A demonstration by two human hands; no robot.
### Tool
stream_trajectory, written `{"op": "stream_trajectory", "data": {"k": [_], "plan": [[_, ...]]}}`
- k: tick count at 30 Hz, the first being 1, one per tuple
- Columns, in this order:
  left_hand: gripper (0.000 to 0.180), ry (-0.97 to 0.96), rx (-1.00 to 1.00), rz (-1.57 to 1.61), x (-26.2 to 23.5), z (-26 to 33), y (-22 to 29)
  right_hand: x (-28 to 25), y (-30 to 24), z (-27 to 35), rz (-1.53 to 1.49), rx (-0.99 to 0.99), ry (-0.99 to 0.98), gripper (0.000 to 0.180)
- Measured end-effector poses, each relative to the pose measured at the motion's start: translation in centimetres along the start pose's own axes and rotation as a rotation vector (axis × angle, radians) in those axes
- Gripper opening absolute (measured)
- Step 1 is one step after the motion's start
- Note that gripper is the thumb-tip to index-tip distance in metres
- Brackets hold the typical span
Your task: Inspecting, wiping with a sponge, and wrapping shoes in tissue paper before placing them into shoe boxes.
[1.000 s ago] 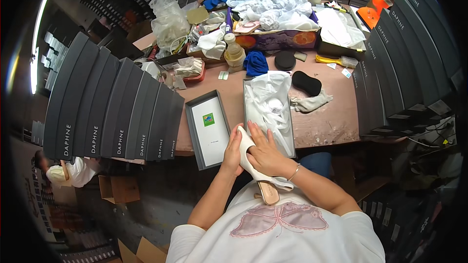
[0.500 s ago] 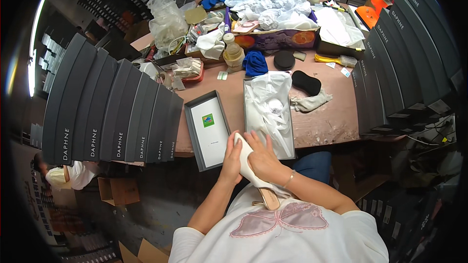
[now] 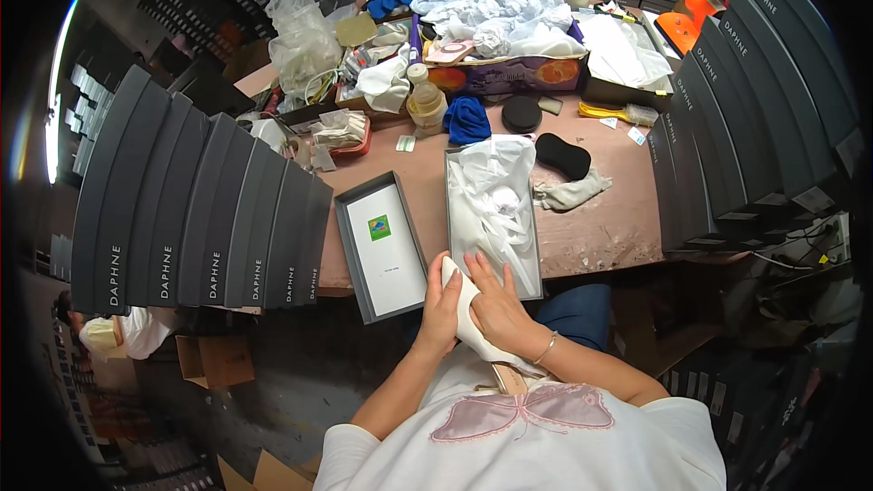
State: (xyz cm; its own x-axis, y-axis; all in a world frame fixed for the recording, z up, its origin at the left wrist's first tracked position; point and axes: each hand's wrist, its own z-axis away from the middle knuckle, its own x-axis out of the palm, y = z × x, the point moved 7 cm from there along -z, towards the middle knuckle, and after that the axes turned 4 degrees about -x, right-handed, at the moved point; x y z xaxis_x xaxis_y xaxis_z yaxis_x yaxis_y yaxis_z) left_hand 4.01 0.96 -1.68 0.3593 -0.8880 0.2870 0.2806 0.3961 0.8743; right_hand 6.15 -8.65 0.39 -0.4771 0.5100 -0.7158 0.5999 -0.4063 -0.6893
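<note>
While left hand point(image 3: 439, 314) and right hand point(image 3: 503, 314), half-curled, hold the white shoe point(image 3: 466, 314) near the box point(image 3: 537, 268), this handling likely needs steadiness next.

The widest way is right of the box point(image 3: 538, 259): bare table point(image 3: 627, 223) runs there as far as the right stack point(image 3: 727, 127), a tall wall. Near the box's far right corner, the sponge point(image 3: 562, 156) and rag point(image 3: 573, 192) block that side. Left of the box a strip of table separates it from the lid point(image 3: 391, 286), roomier at the far end and narrow at the near end. The left hand point(image 3: 442, 305), right hand point(image 3: 500, 309) and shoe point(image 3: 466, 318) crowd the box's near end. Just beyond the box stand the blue cloth point(image 3: 467, 120) and tin point(image 3: 521, 115), with a slim gap between; the carton point(image 3: 509, 77) bars the way farther back.
</note>
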Motion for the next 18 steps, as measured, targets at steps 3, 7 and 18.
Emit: {"op": "stream_trajectory", "data": {"k": [3,7,18], "plan": [[0.053,0.056,0.035,0.017,-1.5,-0.9,0.3,1.2,0.5,-1.4,-0.113,0.020,0.003,0.026],[0.052,-0.031,0.008,0.060,-1.2,-0.7,2.0,1.4,0.1,-3.1,-0.138,-0.037,0.101,0.031],[0.051,-0.164,0.068,0.044,2.9,0.1,2.4,-4.2,-1.6,0.6,-0.162,-0.160,0.148,0.024]]}}
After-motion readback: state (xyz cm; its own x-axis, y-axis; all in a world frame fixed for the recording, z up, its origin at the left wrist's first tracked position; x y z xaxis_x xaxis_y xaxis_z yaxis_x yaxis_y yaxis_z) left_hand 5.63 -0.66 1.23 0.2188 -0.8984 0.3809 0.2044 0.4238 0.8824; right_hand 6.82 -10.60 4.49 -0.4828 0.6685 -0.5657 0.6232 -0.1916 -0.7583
